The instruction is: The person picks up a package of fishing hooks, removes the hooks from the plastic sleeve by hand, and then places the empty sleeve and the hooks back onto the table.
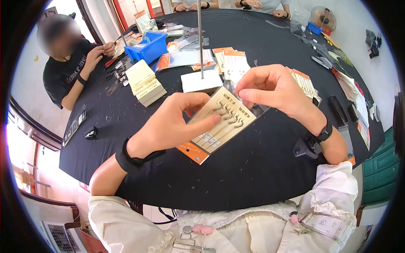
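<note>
A cream card of fishing hooks (223, 120), with an orange end marked "Fishing Hook", lies tilted above the black table in a clear plastic sleeve. My left hand (168, 122) grips the card from its left side, the thumb lying across the hooks. At the card's upper right edge, my right hand (270, 90) has its thumb and fingertips pinched together on the clear plastic sleeve (258, 110). Part of that pinch is hidden behind the fingers.
The black table (202, 185) holds a stack of cream cards (144, 82), a blue bin (147, 48) and a metal rod (200, 38) on a white-topped base (201, 81). More hook cards (301, 84) lie at right. Other people sit at the left and far side.
</note>
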`<move>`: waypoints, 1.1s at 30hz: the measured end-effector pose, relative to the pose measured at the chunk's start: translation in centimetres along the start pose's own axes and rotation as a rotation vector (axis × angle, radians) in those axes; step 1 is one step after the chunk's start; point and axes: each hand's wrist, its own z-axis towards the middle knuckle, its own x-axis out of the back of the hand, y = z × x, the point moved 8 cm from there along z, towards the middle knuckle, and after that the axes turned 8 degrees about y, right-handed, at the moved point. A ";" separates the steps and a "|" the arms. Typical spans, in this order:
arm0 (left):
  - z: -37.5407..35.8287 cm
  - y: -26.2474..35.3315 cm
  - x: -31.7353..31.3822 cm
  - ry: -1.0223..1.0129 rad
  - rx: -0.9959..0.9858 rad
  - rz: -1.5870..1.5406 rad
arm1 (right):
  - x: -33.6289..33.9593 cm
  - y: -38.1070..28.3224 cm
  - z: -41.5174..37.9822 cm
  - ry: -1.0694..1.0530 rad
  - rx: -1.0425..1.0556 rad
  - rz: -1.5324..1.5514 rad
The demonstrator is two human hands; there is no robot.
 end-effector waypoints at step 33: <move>-1.3 2.0 2.9 0.521 -0.203 -0.282 | -4.0 -8.1 -1.6 0.404 1.027 -0.856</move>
